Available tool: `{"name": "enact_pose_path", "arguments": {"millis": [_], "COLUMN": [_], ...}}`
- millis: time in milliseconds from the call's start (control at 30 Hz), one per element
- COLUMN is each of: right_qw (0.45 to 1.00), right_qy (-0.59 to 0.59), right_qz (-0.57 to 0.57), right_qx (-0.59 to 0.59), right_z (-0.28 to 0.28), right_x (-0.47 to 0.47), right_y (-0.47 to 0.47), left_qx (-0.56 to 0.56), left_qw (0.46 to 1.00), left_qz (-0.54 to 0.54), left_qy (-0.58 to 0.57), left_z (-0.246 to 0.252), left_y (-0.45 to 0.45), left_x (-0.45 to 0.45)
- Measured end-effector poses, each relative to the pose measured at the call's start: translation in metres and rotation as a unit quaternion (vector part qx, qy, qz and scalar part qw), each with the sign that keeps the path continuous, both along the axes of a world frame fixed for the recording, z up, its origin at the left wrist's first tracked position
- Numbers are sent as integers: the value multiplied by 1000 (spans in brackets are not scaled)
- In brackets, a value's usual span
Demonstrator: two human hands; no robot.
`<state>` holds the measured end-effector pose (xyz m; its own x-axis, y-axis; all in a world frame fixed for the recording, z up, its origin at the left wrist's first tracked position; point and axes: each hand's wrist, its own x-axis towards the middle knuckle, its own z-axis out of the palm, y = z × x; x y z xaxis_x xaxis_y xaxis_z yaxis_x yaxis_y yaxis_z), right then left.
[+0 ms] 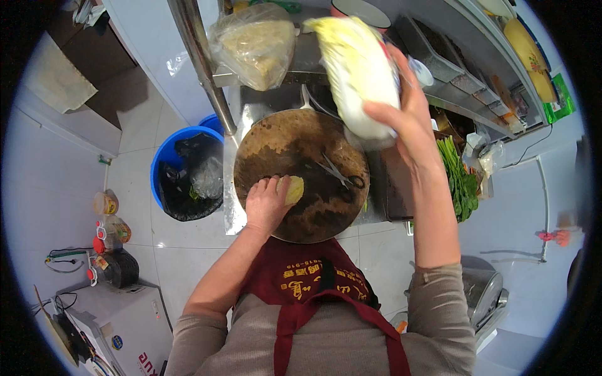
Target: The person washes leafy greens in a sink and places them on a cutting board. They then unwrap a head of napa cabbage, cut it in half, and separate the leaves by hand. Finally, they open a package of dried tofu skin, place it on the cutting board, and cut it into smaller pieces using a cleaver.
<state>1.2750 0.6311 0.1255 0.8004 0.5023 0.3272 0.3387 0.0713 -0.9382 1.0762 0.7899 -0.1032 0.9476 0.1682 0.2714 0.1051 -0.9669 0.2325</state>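
Note:
My right hand (pixel 409 113) grips a napa cabbage (pixel 360 70) with white stem and yellow leaf tips, raised over the far right edge of a round wooden chopping block (pixel 268 141). Clear film seems to cover part of the cabbage. On the block's near left part, my left hand (pixel 268 202) has its fingers on a small pale yellow piece (pixel 295 190), probably cabbage; the fingertips are partly hidden. A pair of scissors with black handles (pixel 341 176) lies spread on the right part of the block, away from both hands.
Left of the block stands a blue bin (pixel 157 164) lined with a black bag. A filled clear plastic bag (pixel 254 44) sits on the metal shelf beyond, beside a steel post (pixel 202 61). Leafy greens (pixel 461 183) lie right of a dark tray (pixel 397 188). Seasoning containers (pixel 442 61) line the upper right.

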Motion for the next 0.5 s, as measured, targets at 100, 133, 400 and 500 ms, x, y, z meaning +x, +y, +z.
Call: {"name": "enact_pose_path", "arguments": {"millis": [100, 133, 400, 500], "right_qw": [996, 994, 897, 895], "right_qy": [-47, -55, -246, -258], "right_qz": [-53, -65, -251, -239], "right_qx": [-57, -69, -268, -274], "right_z": [6, 4, -36, -43], "right_x": [21, 29, 73, 76], "right_y": [49, 64, 124, 118], "left_qx": [-9, -6, -49, -41], "left_qw": [1000, 1000, 999, 999], "left_qz": [3, 5, 2, 5], "left_qy": [-16, -9, -13, -15], "left_z": [-4, -5, -2, 0], "left_y": [-2, -1, -1, -2], "left_x": [-1, -2, -3, -4]}}
